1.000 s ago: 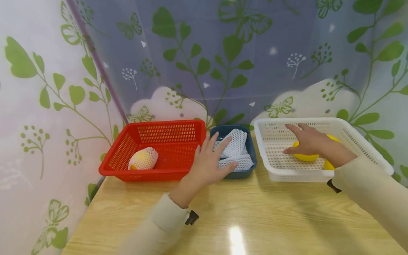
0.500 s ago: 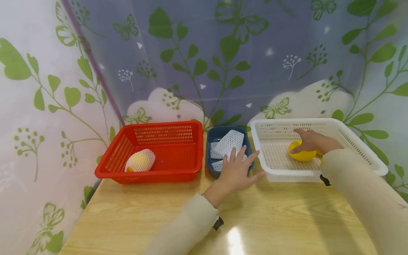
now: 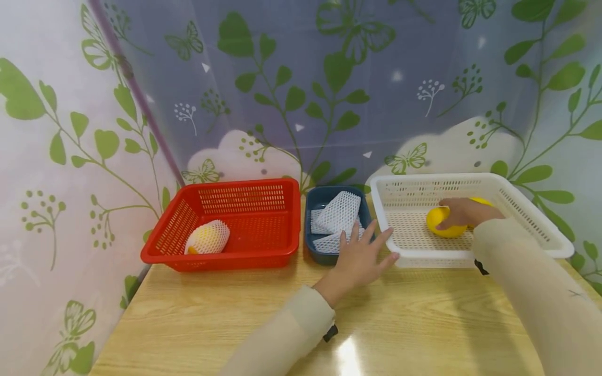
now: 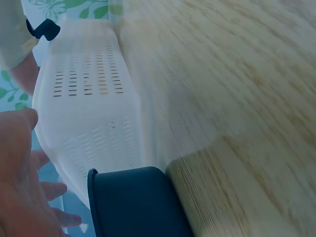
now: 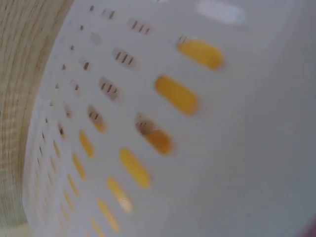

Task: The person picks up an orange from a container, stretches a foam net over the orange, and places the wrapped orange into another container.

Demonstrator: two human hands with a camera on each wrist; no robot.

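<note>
A leafy curtain [image 3: 282, 115] hangs behind a wooden counter [image 3: 211, 324]. In the white basket [image 3: 432, 255], the right hand [image 3: 465, 210] curls its grip round a yellow fruit [image 3: 450, 230]; the left hand [image 3: 357, 262], grip spread, hovers over the front of a blue box [image 3: 323, 258] of foam nets [image 3: 340, 211]. The red basket [image 3: 235, 259] holds a netted fruit [image 3: 210, 236].

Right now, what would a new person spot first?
Probably the big red basket on the left, with a netted fruit inside. Then the bright yellow fruit in the white basket on the right, the right grip on it, and white nets in the blue tub between.
</note>
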